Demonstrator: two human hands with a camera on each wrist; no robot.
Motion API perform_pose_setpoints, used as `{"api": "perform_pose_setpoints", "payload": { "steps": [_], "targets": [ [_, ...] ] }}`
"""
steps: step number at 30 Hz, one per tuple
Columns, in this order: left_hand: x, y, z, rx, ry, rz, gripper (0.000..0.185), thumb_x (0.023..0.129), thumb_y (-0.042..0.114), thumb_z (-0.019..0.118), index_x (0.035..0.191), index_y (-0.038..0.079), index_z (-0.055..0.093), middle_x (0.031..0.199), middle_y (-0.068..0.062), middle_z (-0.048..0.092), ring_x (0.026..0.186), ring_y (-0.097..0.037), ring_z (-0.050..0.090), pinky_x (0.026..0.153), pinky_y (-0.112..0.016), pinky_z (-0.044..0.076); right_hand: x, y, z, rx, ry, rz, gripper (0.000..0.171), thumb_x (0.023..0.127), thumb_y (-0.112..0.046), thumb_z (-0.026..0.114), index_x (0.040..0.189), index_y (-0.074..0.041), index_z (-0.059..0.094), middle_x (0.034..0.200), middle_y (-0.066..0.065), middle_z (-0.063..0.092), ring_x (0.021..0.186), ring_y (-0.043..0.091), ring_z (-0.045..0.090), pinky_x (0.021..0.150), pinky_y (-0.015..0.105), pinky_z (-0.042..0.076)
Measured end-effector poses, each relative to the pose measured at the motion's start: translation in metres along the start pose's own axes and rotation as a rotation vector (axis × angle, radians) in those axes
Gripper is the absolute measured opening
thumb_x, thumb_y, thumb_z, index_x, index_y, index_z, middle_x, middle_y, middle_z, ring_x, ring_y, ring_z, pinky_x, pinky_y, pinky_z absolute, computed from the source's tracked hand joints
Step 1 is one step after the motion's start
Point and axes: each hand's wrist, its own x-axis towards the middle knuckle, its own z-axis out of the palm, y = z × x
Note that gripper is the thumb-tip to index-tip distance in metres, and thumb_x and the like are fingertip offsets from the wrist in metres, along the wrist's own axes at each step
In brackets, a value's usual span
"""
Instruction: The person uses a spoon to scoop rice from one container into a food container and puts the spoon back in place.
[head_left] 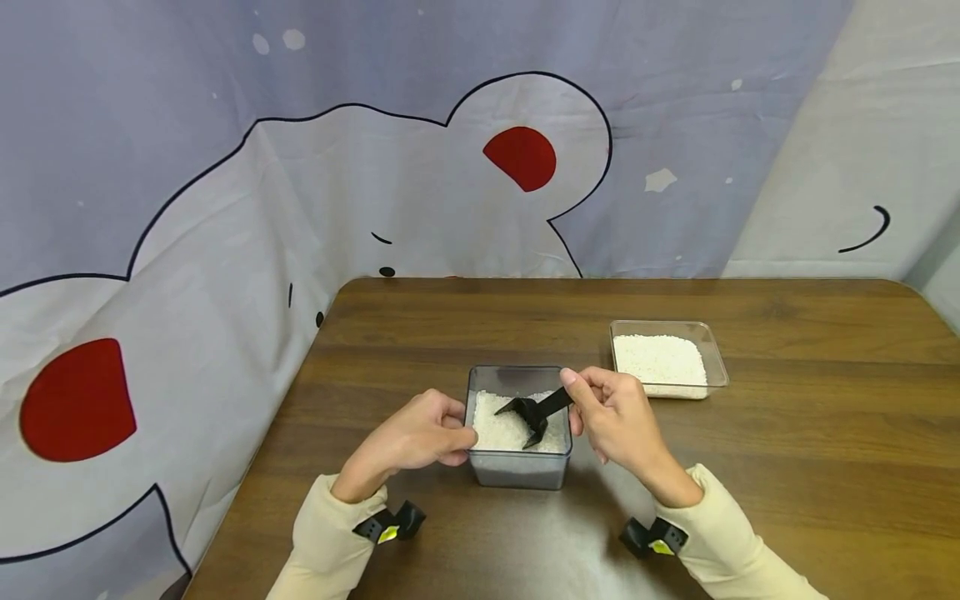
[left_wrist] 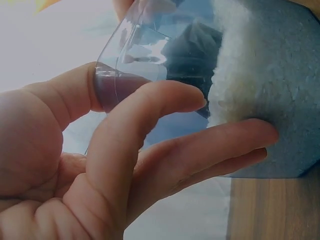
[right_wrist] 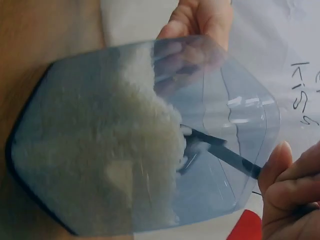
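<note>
A grey see-through square container (head_left: 517, 468) half full of white rice (head_left: 491, 427) stands on the brown table (head_left: 787, 467) near its front. My left hand (head_left: 423, 433) grips the container's left wall; thumb and fingers (left_wrist: 175, 100) clasp a corner of the container (left_wrist: 150, 50). My right hand (head_left: 611, 412) pinches the handle of a black scoop (head_left: 534, 412), whose bowl dips into the rice. Through the wall of the container (right_wrist: 75, 165) the right wrist view shows the scoop (right_wrist: 220, 150) at the edge of the rice heap.
A shallow clear tray (head_left: 716, 354) with a layer of rice lies to the right, behind my right hand. A cartoon-printed cloth (head_left: 225, 208) hangs behind and left of the table. The table's left edge runs close to my left arm.
</note>
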Motion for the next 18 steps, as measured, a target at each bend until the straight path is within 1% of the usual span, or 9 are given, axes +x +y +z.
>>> {"api": "perform_pose_setpoints", "payload": {
  "steps": [2, 5, 9, 13, 16, 18],
  "targets": [
    [0.0, 0.0, 0.0, 0.002, -0.004, 0.001, 0.018, 0.078, 0.004, 0.055, 0.09, -0.008, 0.06, 0.065, -0.006, 0.063, 0.077, -0.018, 0.066, 0.072, -0.033, 0.055, 0.002, 0.006, -0.001, 0.042, -0.01, 0.039, 0.033, 0.095, -0.014, 0.047, 0.074, 0.01, 0.056, 0.05, 0.016, 0.054, 0.024, 0.007, 0.035, 0.022, 0.029, 0.03],
    [0.0, 0.0, -0.001, 0.008, -0.004, -0.001, 0.02, 0.079, 0.004, 0.056, 0.093, -0.008, 0.061, 0.066, -0.007, 0.064, 0.077, -0.018, 0.066, 0.072, -0.033, 0.055, 0.006, 0.019, -0.001, 0.118, 0.001, 0.093, 0.037, 0.095, -0.018, 0.049, 0.073, 0.011, 0.055, 0.048, 0.013, 0.053, 0.023, 0.009, 0.033, 0.022, 0.028, 0.025],
    [0.0, -0.001, -0.001, 0.0, -0.001, 0.0, 0.028, 0.079, 0.004, 0.057, 0.102, -0.01, 0.06, 0.078, -0.012, 0.068, 0.079, -0.019, 0.066, 0.072, -0.033, 0.055, 0.009, 0.032, 0.001, 0.251, 0.035, 0.161, 0.041, 0.093, -0.022, 0.052, 0.069, 0.011, 0.052, 0.046, 0.009, 0.051, 0.022, 0.009, 0.029, 0.024, 0.024, 0.02],
    [0.0, -0.001, -0.001, -0.008, -0.004, -0.001, 0.024, 0.079, 0.004, 0.056, 0.098, -0.01, 0.06, 0.079, -0.012, 0.068, 0.079, -0.018, 0.066, 0.071, -0.032, 0.055, 0.01, 0.035, 0.001, 0.345, 0.056, 0.206, 0.041, 0.093, -0.023, 0.052, 0.063, 0.005, 0.05, 0.044, 0.005, 0.05, 0.023, 0.006, 0.027, 0.026, 0.02, 0.018],
    [0.0, 0.0, 0.0, -0.005, -0.005, -0.001, 0.02, 0.079, 0.004, 0.056, 0.093, -0.009, 0.061, 0.075, -0.013, 0.067, 0.077, -0.017, 0.066, 0.07, -0.031, 0.055, 0.011, 0.034, -0.001, 0.394, 0.059, 0.247, 0.038, 0.093, -0.024, 0.052, 0.065, 0.003, 0.053, 0.044, 0.003, 0.051, 0.024, 0.004, 0.027, 0.027, 0.019, 0.018],
    [0.0, 0.0, -0.001, -0.005, -0.005, 0.0, 0.02, 0.079, 0.004, 0.056, 0.094, -0.009, 0.061, 0.076, -0.012, 0.068, 0.077, -0.016, 0.066, 0.07, -0.031, 0.055, 0.011, 0.034, -0.003, 0.423, 0.066, 0.268, 0.037, 0.093, -0.022, 0.051, 0.068, 0.003, 0.054, 0.044, 0.001, 0.051, 0.024, 0.004, 0.028, 0.027, 0.018, 0.018]
  ]
}}
